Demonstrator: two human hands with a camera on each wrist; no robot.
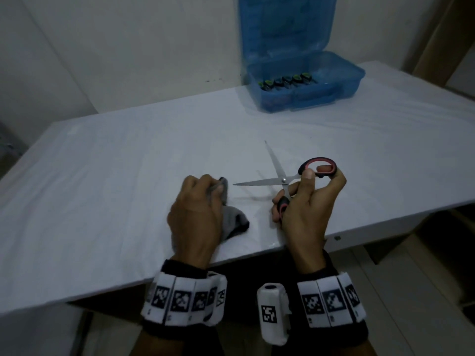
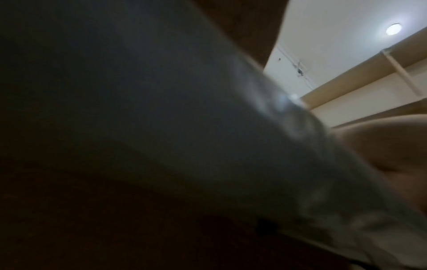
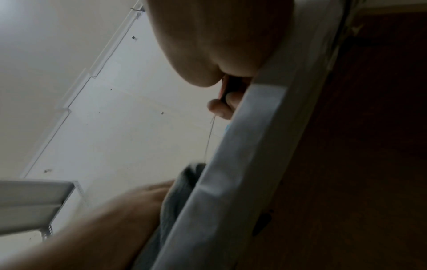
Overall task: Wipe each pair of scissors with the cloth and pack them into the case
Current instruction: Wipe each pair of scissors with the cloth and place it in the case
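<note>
In the head view my right hand [image 1: 308,194] holds a pair of scissors [image 1: 279,177] with black and pink handles, blades spread wide above the white table [image 1: 128,176]. The thumb and a finger are through the upper loop [image 1: 320,167]; the other fingers curl round the lower handle. My left hand [image 1: 198,211] grips a grey cloth [image 1: 231,219] just left of the blade tip, not touching it. The blue case [image 1: 305,80] stands open at the back, with several dark, green-marked scissors handles [image 1: 285,82] inside. The right wrist view shows the cloth [image 3: 182,191] and a thin blade [image 3: 209,138] at the table edge.
The table's front edge [image 1: 231,258] runs just under both wrists. The case lid [image 1: 285,24] leans upright against the wall. Wooden furniture [image 1: 437,34] stands at the far right. The left wrist view is mostly dark and blurred against the table edge [image 2: 254,127].
</note>
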